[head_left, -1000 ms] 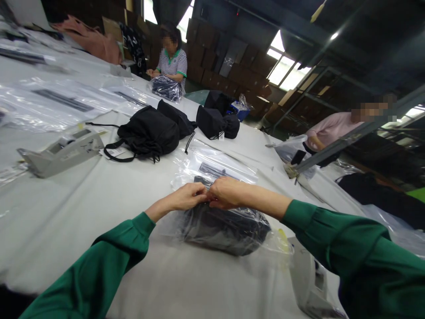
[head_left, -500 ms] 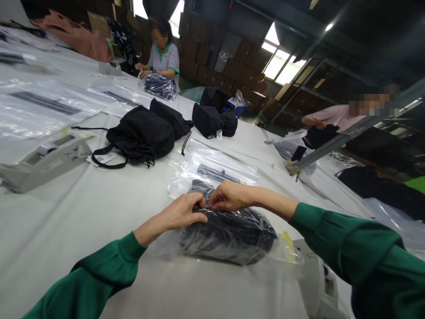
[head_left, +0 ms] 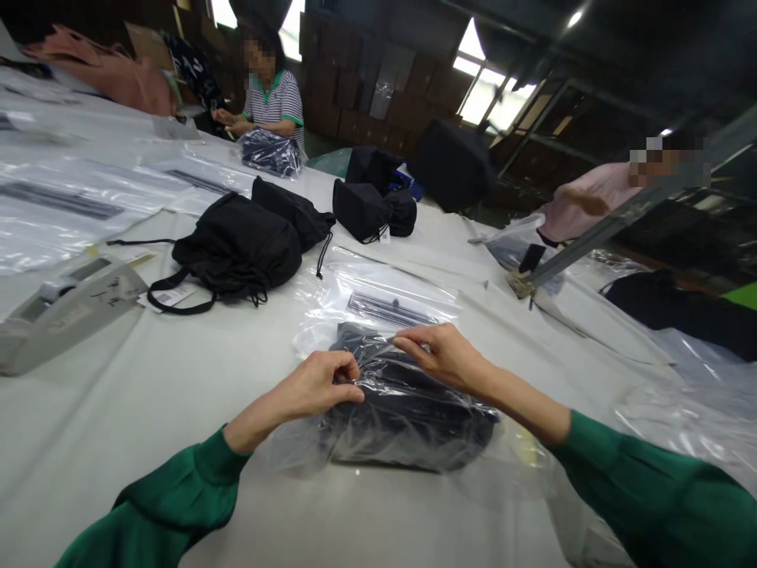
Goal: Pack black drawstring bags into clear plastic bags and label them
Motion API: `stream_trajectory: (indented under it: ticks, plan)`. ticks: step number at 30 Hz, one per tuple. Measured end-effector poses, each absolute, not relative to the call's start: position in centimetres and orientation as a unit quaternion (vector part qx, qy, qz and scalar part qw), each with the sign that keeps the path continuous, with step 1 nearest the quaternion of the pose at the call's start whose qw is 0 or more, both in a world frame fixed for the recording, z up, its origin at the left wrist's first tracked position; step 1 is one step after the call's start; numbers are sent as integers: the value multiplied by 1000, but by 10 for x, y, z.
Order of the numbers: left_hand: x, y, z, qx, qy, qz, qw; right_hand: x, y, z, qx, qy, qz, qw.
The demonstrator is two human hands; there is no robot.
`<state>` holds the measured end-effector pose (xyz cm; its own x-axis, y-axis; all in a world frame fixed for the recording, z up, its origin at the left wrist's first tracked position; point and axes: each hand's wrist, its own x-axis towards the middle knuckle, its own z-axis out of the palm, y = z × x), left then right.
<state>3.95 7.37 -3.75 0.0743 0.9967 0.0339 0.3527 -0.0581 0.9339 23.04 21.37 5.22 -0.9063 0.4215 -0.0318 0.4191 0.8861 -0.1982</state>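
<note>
A dark fabric bundle, its kind hard to make out, lies on the white table inside a clear plastic bag (head_left: 408, 446) right in front of me. My left hand (head_left: 322, 384) is at the bag's left side, fingers curled and thumb close to them, gripping the film. My right hand (head_left: 446, 356) pinches the film near the top of the bundle, a short way right of my left hand. Behind the wrapped bundle lie flat clear plastic bags with a dark printed panel (head_left: 387, 309).
Black drawstring bags (head_left: 248, 244) lie beyond my left hand, and more black bags (head_left: 360, 209) farther back. A tape dispenser (head_left: 71, 312) stands at left. A metal post (head_left: 591, 244) rises at right. Two people work across the table. A dark bag (head_left: 453, 164) is in mid-air.
My right hand has moved right, away from my left hand, drawing the film. A dark bag now hangs in the air at the back, and the far right person's hands no longer hold a black item.
</note>
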Motion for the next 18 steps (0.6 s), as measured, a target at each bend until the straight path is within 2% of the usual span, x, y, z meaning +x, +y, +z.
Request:
stream_trajectory:
  ticks: [3,6,8,14,18]
  plan:
    - [44,65,-35,642,565,398,332,249,167,35,-163,-979,117,43]
    - [50,57,-41,692,588,371,197,254,132,-5,-151,-985,73,50]
    - [51,52,-52,716,591,337,157,253,124,-23,-171,-982,40,71]
    - [36,29,-91,716,594,331,156,281,144,4,-204,-977,3,61]
    - [31,9,-114,677,604,325,267,320,154,0,-282,-956,-63,59]
